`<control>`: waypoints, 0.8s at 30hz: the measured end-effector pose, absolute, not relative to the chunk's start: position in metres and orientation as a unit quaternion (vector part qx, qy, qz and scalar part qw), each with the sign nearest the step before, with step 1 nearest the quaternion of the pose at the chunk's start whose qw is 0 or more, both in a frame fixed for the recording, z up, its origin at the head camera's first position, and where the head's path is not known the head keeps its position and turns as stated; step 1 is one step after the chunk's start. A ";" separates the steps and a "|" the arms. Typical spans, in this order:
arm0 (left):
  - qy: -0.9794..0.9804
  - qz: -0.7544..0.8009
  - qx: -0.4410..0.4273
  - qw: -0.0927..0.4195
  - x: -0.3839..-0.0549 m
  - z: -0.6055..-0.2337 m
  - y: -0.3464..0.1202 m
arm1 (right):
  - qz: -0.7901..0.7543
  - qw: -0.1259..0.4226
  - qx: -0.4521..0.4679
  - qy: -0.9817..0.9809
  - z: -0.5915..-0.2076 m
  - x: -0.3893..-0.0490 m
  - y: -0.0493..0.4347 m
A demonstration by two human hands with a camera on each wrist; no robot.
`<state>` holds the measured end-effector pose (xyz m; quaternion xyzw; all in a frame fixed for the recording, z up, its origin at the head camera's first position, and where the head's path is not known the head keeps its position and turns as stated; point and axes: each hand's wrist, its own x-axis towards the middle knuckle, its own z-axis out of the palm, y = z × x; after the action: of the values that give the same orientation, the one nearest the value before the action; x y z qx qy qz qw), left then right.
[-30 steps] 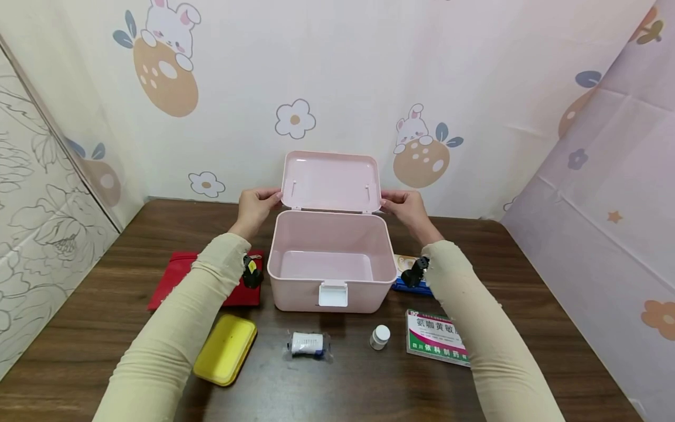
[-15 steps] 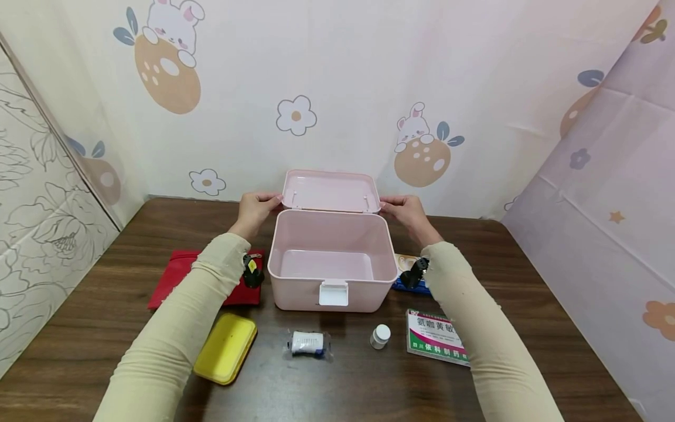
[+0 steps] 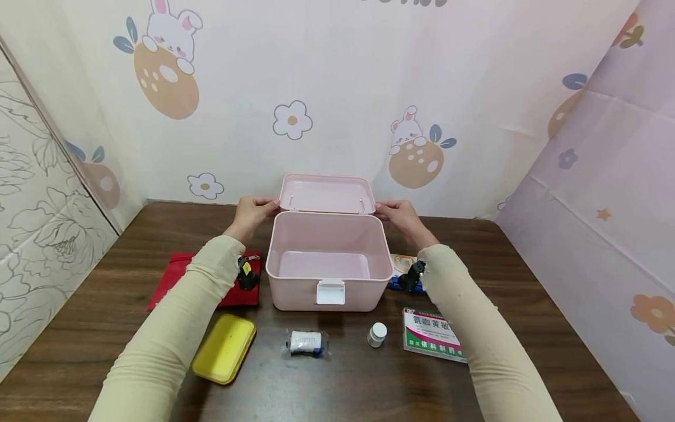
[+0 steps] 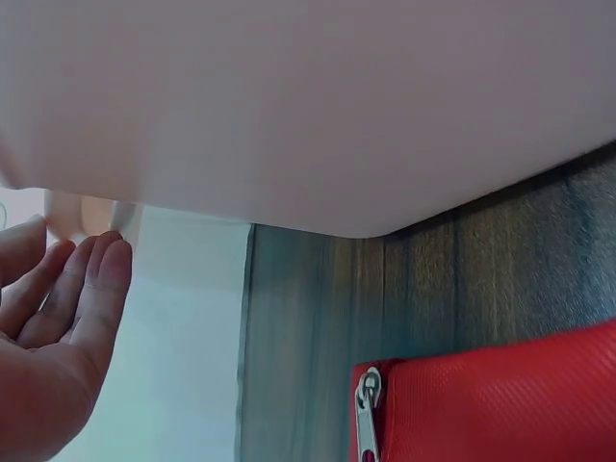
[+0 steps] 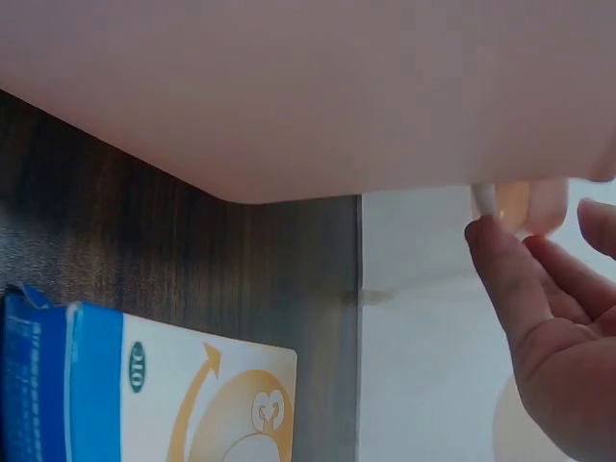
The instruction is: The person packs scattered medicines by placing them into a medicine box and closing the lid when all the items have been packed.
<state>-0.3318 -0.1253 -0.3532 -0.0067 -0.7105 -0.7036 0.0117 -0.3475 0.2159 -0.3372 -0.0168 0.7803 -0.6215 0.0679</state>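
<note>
Pink box (image 3: 295, 296) sits near the worktop's (image 3: 501, 258) back edge, lid (image 3: 327, 196) tilted back. Left hand (image 3: 249, 215) and right hand (image 3: 403, 220) each pinch one end — uneven push could twist the lid; pushing too hard could tip the box backward.

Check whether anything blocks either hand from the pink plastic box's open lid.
Nothing visible does: the left hand and right hand are at opposite side edges of the pink rectangular plastic lid.
</note>
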 end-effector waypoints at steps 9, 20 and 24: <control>-0.752 -0.656 -0.054 -0.014 -0.311 -0.345 -0.137 | -0.607 0.097 -0.012 0.789 -0.329 -0.326 0.217; -0.853 -0.518 -0.067 0.019 -0.247 -0.336 -0.211 | -0.550 0.128 -0.064 0.823 -0.315 -0.292 0.220; -0.883 -0.467 -0.032 0.045 -0.226 -0.349 -0.235 | -0.548 0.121 -0.074 0.824 -0.318 -0.275 0.219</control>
<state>-0.2256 -0.2347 -0.3495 -0.0317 -0.8826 -0.4669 0.0455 -0.2753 0.2189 -0.3180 -0.0743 0.8244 -0.5479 0.1212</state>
